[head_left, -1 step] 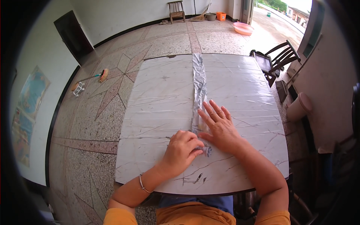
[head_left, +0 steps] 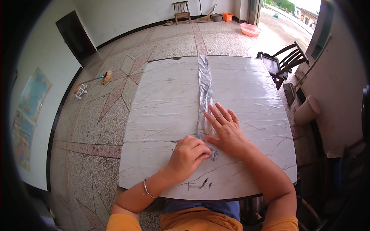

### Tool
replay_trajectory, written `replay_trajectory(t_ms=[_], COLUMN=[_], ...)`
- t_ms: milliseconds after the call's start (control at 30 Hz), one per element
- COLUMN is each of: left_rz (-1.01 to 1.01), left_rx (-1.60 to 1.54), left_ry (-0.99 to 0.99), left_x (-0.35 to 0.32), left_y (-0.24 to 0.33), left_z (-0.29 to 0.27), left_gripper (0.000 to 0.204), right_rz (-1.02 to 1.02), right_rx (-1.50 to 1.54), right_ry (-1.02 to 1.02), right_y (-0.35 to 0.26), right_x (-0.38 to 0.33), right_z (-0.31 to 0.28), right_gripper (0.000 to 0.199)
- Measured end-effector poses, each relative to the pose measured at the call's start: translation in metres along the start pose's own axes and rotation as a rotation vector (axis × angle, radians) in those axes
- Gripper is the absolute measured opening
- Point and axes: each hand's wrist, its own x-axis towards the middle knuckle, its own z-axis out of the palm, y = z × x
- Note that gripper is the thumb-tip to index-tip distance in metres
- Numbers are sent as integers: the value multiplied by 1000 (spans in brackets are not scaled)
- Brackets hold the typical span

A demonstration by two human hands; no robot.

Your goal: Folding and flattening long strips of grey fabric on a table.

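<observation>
A long, narrow strip of crinkled silver foil (head_left: 205,82) runs down the middle of a white marble-patterned table (head_left: 162,96), from the far edge toward me. My right hand (head_left: 227,129) lies flat on the near part of the strip, fingers spread, palm down. My left hand (head_left: 189,154) is curled just to its left, fingers pinched on the strip's near end, where the foil looks crumpled and dark. A thin bracelet sits on my left wrist.
A dark wooden chair (head_left: 285,61) stands off the table's far right corner. A pale cylindrical container (head_left: 308,109) is by the right wall. On the patterned floor lie a brush (head_left: 101,78) at left, a pink basin (head_left: 250,29) and a wooden stool (head_left: 181,11) far off.
</observation>
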Motion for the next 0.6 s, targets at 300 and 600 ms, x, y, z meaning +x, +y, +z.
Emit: replay_trajectory(t_ms=[300,600], left_rz=[99,-1], left_rx=[110,-34], left_ry=[-52,-94], left_x=[3,0], left_y=[4,-11], left_z=[-8,-4], left_gripper=[20,13], right_rz=[19,48], right_rx=[-66,-38], right_ry=[-180,-199], right_y=[0,-2], right_x=[0,2], right_z=[-3,-1], right_gripper=[55,55])
